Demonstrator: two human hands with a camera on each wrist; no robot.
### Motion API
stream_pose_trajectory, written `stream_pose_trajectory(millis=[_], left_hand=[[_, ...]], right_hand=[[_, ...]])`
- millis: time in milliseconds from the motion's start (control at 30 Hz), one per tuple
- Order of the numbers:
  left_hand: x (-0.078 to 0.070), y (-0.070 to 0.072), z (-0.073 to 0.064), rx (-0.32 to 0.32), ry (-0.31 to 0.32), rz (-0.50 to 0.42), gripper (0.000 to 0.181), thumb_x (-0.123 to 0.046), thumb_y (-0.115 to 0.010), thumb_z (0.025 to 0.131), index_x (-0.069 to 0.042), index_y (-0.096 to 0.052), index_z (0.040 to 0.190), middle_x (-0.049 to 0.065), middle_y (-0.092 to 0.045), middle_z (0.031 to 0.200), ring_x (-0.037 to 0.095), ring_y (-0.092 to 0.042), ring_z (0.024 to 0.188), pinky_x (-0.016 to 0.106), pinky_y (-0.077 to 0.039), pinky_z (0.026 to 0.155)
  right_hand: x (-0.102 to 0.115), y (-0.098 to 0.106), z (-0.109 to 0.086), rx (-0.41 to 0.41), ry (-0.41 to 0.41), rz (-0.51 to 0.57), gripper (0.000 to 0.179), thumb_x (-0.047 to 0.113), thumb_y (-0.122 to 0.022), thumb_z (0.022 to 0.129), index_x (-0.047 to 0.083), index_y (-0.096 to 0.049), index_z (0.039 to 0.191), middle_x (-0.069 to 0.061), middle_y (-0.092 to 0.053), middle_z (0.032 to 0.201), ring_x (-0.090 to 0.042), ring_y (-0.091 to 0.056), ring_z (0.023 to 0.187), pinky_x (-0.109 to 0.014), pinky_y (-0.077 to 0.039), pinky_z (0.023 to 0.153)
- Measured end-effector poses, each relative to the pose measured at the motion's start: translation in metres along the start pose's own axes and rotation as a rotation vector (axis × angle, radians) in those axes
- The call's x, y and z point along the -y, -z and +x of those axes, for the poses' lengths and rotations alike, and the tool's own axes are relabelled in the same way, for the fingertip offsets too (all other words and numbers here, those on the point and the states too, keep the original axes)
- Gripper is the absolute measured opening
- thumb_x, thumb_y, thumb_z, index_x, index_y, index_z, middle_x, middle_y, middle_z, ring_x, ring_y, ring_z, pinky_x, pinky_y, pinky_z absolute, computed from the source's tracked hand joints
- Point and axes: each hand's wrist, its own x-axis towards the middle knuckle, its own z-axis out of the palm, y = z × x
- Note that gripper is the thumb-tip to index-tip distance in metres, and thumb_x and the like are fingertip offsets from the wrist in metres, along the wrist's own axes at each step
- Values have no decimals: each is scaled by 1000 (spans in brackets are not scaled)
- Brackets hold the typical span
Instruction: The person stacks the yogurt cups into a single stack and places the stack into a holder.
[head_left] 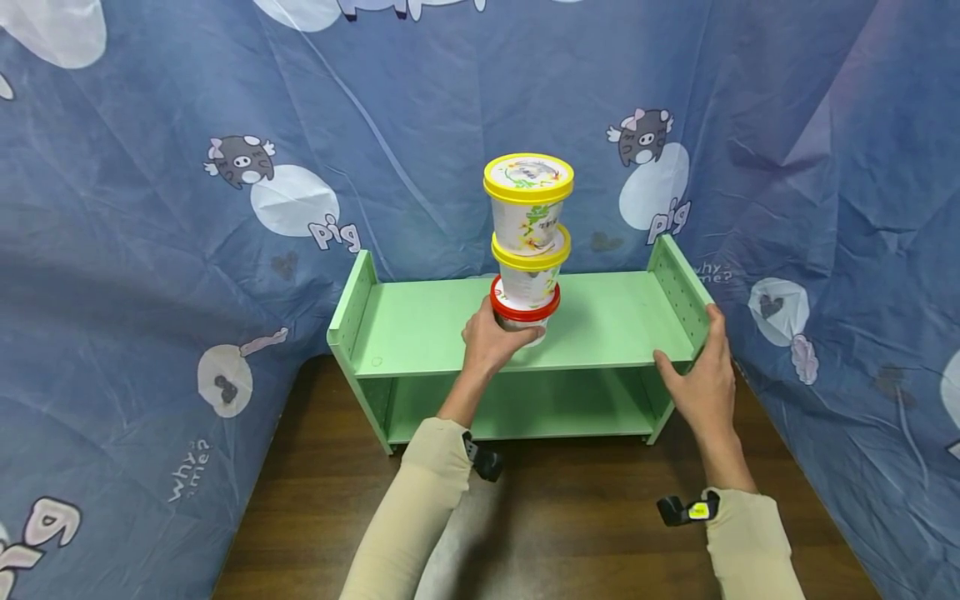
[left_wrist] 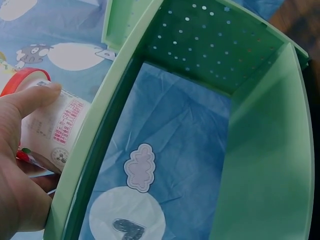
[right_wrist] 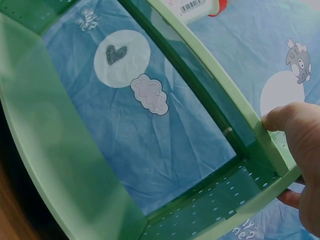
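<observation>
Three white paper tubs are stacked on the top board of a green two-tier shelf [head_left: 615,325]. The top tub [head_left: 528,218] and the middle tub [head_left: 527,285] have yellow lids; the bottom tub [left_wrist: 52,127] has a red one. My left hand [head_left: 495,337] grips the bottom tub, thumb across its near side and fingers round its left. In the left wrist view this tub stands just behind the board's front edge. With my right hand [head_left: 705,385] I hold the shelf's right end panel, thumb at the front corner of the top board, fingers round the outside.
A blue cloth [head_left: 450,125] printed with pigs hangs behind the shelf and along both sides. Below the top board runs a lower board [head_left: 525,408]. The shelf stands on a brown wooden surface [head_left: 585,533]. Perforated end panels rise above the top board at both ends.
</observation>
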Motion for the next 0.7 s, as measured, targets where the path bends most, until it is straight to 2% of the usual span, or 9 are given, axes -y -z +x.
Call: stream_pose_trajectory(millis=[267,500,700], left_hand=[[0,3,-1,17,-16,21,84,-34,-87,70,-12,-48,141,8,-65,131,30,-60,120,52,-38,108],[0,8,-4,15,-27,3,86,-34,-88,72,-14,-46,144,7,-62,135,28,-58,123,49,-48,103],[0,14,-10,7,-5,-13,101,-35,-87,72,-10,-33,154,12,-51,145,32,-49,132,52,-48,104]], right_hand=[[2,1,0,8,-4,-2,96,18,-79,83,24,-20,158,-17,-36,160,-49,-43,138,-69,-38,100],[3,1,0,7,-8,-5,95,18,-79,84,24,-21,159,-18,-36,159,-49,-43,138,-67,-39,101],[4,1,-1,9,-15,0,95,18,-78,84,24,-20,159,-17,-36,160,-48,-43,138,-68,-38,100]])
